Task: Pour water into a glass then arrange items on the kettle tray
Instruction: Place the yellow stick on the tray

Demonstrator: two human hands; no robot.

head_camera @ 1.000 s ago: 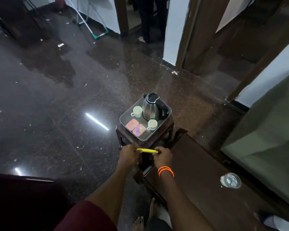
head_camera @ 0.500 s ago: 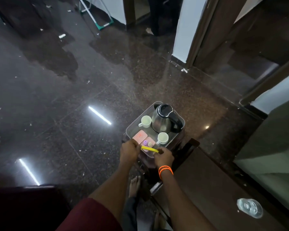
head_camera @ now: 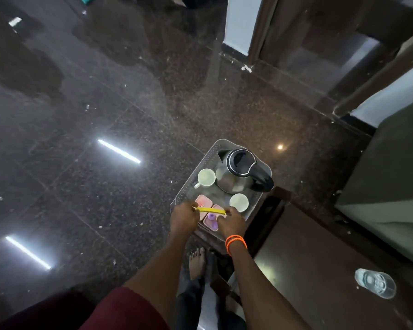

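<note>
Tabletop (head_camera: 320,277) sits right of the kettle tray (head_camera: 188,186). I see the kettle (head_camera: 236,175) at the tray's far end, two cups (head_camera: 206,177) beside it. My left hand (head_camera: 184,219) and right hand (head_camera: 230,222) pinch a yellow packet (head_camera: 209,210) over the tray's near end. Glass (head_camera: 374,283) stands on the tabletop, well apart from the tray.

No text, brand, number or sign can be read anywhere in the view. The yellow sachet (head_camera: 209,210), held just below the centre of the frame, probably carries print, but it is too small and blurred to make out. The kettle (head_camera: 239,172) above it shows no legible mark on its lid or body, and the pink packets (head_camera: 203,202) beside the sachet are likewise unreadable.
</note>
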